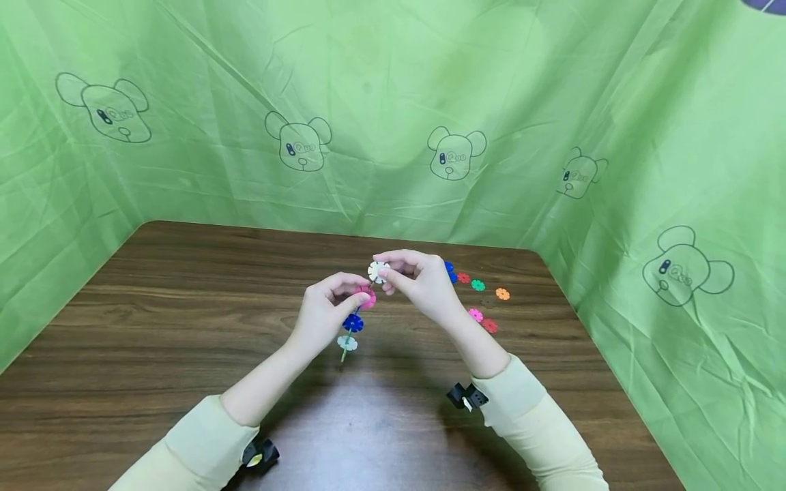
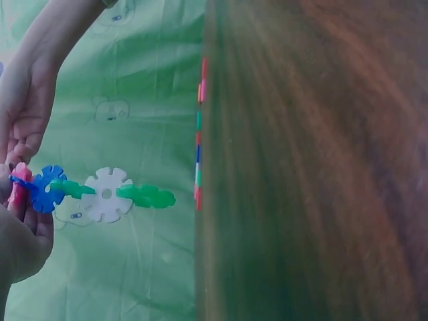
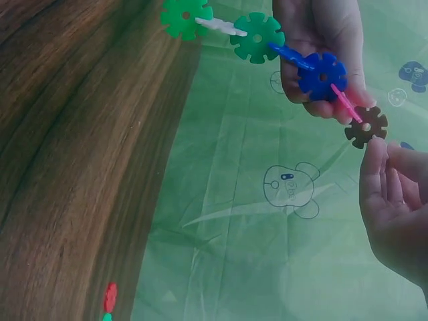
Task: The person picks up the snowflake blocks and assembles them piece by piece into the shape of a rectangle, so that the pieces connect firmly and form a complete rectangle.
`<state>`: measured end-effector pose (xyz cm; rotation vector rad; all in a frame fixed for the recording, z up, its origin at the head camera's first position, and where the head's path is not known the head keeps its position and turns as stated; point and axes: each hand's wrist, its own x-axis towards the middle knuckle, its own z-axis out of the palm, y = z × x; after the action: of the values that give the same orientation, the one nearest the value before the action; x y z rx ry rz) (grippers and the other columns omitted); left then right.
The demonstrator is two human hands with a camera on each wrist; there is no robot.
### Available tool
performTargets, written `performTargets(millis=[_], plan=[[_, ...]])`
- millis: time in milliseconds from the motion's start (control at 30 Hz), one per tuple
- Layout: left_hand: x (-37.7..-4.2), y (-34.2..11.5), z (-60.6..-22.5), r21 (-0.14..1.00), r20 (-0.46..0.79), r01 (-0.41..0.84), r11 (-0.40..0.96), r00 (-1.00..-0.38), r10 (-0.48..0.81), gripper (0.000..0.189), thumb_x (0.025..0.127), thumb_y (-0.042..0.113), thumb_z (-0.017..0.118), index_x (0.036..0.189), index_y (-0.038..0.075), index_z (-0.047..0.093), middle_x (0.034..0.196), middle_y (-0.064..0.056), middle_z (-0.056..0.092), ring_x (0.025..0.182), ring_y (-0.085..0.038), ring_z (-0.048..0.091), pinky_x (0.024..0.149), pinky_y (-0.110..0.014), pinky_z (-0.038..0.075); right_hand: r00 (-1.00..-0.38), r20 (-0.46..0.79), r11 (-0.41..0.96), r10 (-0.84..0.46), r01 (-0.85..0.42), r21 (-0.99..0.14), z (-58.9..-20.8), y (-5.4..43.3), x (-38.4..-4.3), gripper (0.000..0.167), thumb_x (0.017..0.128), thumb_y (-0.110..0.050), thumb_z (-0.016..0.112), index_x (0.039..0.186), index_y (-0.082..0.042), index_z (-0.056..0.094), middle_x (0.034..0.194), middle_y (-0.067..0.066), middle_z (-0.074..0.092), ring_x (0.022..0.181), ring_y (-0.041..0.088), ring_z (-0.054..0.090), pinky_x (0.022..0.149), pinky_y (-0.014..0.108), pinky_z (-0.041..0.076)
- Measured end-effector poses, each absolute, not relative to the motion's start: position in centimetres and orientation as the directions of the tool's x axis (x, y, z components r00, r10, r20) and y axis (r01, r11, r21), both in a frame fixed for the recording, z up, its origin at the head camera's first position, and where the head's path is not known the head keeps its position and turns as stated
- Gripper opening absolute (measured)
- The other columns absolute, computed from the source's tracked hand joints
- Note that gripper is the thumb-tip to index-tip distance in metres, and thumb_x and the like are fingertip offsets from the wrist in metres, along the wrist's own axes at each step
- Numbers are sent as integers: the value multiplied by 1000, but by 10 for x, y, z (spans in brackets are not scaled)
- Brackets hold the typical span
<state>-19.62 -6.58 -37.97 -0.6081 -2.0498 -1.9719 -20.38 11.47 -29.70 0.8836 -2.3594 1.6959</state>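
Note:
A chain of notched plastic discs hangs from my left hand (image 1: 319, 315), whose thumb and fingers pinch the pink disc (image 1: 367, 296) near its upper end. Below that come blue discs (image 3: 322, 77), then green discs (image 3: 257, 38) and a white disc (image 2: 108, 194), slotted edge to edge at angles. Beyond the pink one sits a brown disc (image 3: 366, 127). My right hand (image 1: 424, 283) pinches a loose-coloured white disc (image 1: 377, 272) between thumb and fingers, right at the brown disc's edge. Both hands are raised over the table, fingertips close together.
On the brown wooden table (image 1: 184, 307), right of the hands, lie several flat discs: a green disc (image 1: 477, 285), an orange disc (image 1: 502, 294), a pink disc (image 1: 475, 314), red discs (image 1: 489, 326) and blue discs (image 1: 449, 268). A green curtain (image 1: 368, 198) surrounds the table.

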Motion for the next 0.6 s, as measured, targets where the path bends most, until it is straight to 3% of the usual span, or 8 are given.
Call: performTargets(millis=[200, 333, 600], plan=[[-202, -72, -381, 893, 438, 449, 14, -877, 196, 17, 88, 14, 66, 103, 6, 66, 91, -10, 73, 81, -14, 69, 73, -27, 55, -841, 397, 204, -368, -489, -848, -297, 115, -207, 15, 87, 0, 64, 100, 7, 63, 84, 22, 67, 65, 32, 65, 61, 40, 56], [-206, -76, -380, 893, 434, 448, 40, -882, 182, 17, 89, 14, 65, 104, 5, 66, 96, -11, 71, 86, -10, 67, 80, -25, 53, -842, 388, 209, -376, -485, -849, -299, 115, -210, 13, 87, 0, 65, 98, 7, 64, 86, 22, 68, 67, 39, 64, 62, 42, 56], [-208, -74, -369, 901, 429, 434, 5, -892, 140, 21, 87, 14, 68, 104, 2, 66, 96, -15, 70, 83, -12, 68, 76, -27, 55, -837, 365, 212, -407, -475, -854, -305, 114, -215, 13, 87, -1, 65, 96, 7, 64, 85, 23, 68, 67, 39, 64, 62, 43, 56]])
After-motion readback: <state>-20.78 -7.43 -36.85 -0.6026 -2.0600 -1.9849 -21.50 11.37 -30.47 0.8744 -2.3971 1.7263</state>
